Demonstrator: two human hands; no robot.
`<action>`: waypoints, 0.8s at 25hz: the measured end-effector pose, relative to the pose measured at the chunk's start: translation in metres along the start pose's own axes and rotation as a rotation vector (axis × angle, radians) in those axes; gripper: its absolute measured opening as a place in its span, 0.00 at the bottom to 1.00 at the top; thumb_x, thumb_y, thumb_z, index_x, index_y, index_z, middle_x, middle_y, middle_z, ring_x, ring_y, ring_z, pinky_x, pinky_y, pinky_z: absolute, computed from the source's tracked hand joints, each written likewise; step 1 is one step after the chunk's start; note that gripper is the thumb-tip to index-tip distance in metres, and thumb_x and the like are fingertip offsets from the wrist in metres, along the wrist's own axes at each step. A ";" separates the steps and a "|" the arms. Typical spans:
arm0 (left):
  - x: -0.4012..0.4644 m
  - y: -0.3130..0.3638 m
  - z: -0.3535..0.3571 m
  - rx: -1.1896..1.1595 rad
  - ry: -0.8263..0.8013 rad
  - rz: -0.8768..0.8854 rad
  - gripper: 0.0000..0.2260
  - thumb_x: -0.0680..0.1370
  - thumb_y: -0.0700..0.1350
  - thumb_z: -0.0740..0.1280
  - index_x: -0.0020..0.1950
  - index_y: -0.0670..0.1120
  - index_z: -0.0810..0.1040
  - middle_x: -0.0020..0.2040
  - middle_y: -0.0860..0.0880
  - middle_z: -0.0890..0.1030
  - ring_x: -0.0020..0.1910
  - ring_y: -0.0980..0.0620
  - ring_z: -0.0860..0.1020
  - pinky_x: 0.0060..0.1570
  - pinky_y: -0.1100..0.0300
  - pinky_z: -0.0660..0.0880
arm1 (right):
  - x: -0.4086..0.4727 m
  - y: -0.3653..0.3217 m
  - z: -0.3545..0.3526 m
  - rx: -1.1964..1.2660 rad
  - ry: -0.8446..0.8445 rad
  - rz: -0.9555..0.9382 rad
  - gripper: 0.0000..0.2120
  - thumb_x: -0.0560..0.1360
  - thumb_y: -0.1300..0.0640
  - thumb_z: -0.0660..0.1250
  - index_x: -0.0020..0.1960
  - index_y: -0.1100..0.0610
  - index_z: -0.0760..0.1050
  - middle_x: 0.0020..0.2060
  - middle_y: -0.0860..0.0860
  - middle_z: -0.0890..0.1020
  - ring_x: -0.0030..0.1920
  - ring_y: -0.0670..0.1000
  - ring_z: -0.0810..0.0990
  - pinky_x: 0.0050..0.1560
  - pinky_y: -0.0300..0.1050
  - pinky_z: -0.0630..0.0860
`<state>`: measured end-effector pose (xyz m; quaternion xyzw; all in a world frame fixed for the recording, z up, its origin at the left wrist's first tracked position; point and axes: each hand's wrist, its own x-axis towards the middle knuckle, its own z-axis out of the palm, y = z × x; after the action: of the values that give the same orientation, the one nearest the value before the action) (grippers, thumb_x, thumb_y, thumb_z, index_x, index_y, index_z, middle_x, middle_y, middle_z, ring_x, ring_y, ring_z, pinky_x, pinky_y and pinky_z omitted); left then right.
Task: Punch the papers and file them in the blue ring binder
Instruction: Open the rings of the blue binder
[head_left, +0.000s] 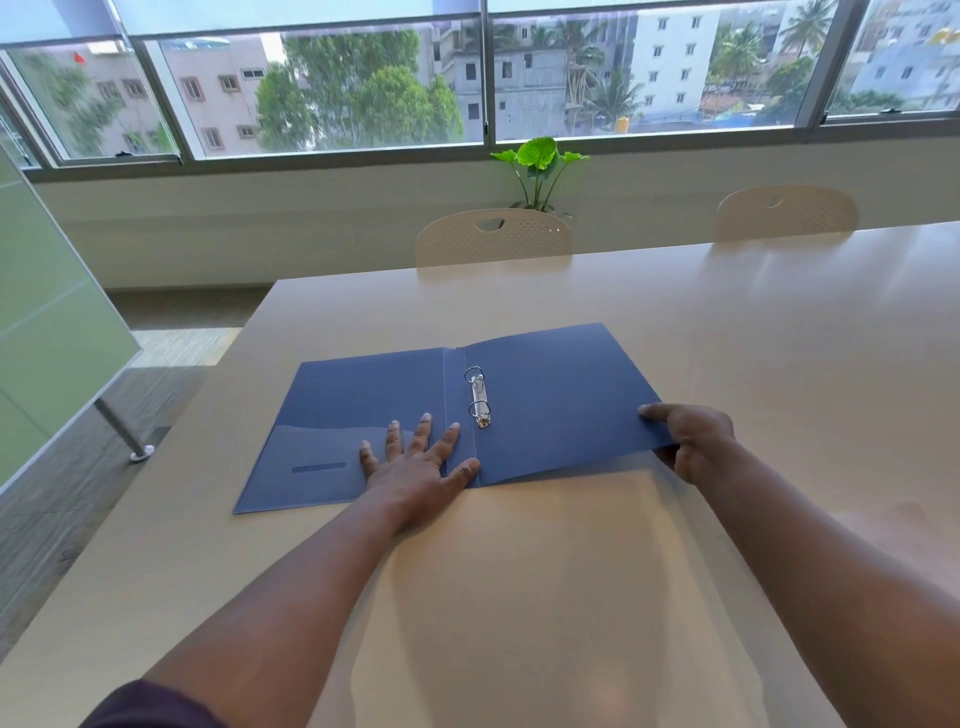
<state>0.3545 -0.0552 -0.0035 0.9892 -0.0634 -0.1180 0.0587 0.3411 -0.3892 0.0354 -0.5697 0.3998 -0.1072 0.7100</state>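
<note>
The blue ring binder lies open on the beige table, inside faces up. Its two metal rings stand shut just right of the spine. My left hand rests flat with fingers spread on the left cover near the spine, thumb across the fold. My right hand pinches the near right corner of the right cover, which is lifted slightly off the table. No papers and no punch are in view.
Two cream chairs stand at the table's far side. A green plant sits below the window. A green glass partition with a metal post stands on the floor at the left.
</note>
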 end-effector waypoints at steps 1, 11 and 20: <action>-0.007 0.001 0.001 0.004 -0.006 0.002 0.35 0.75 0.77 0.42 0.80 0.68 0.41 0.84 0.56 0.38 0.81 0.42 0.34 0.73 0.29 0.35 | -0.005 0.006 -0.004 0.005 -0.002 -0.007 0.14 0.67 0.69 0.79 0.47 0.60 0.76 0.47 0.58 0.82 0.42 0.55 0.82 0.35 0.49 0.83; -0.110 0.008 0.022 0.038 -0.059 -0.011 0.36 0.75 0.77 0.42 0.80 0.67 0.39 0.83 0.55 0.37 0.81 0.41 0.34 0.73 0.28 0.36 | -0.085 0.035 -0.051 -0.993 0.002 -0.408 0.32 0.66 0.42 0.77 0.64 0.55 0.73 0.57 0.55 0.77 0.58 0.60 0.78 0.53 0.53 0.76; -0.201 0.013 0.045 0.032 -0.046 -0.017 0.35 0.75 0.76 0.42 0.80 0.67 0.39 0.83 0.55 0.36 0.81 0.41 0.33 0.73 0.29 0.36 | -0.156 0.065 -0.083 -1.336 -0.009 -0.547 0.34 0.69 0.32 0.68 0.66 0.52 0.71 0.66 0.55 0.71 0.64 0.64 0.71 0.57 0.58 0.68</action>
<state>0.1485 -0.0442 0.0001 0.9876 -0.0584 -0.1400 0.0406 0.1620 -0.3328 0.0437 -0.9623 0.2201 -0.0115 0.1593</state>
